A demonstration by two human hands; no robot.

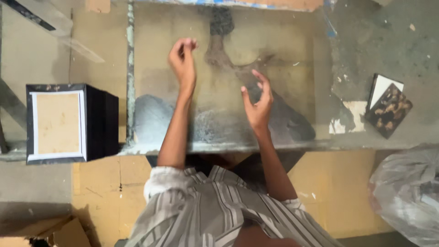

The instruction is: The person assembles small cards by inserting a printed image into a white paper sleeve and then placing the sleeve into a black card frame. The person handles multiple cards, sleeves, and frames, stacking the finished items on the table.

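Both my hands hover over a large dusty glass-like sheet (292,50) lying flat on a worktop. My left hand (182,59) is raised at the sheet's upper middle. Its fingers are curled together at the tips, and nothing shows between them. My right hand (257,101) is lower and to the right, with its fingers spread and slightly bent, holding nothing. Neither hand clearly touches the sheet. Dark shadows of my head and arms fall across the surface.
A black box with a tan, white-framed top (57,123) stands at the left. Two small tiles, one white and one dark mottled (388,107), lie at the right. A clear plastic bag (407,192) sits at lower right and cardboard (59,231) at lower left.
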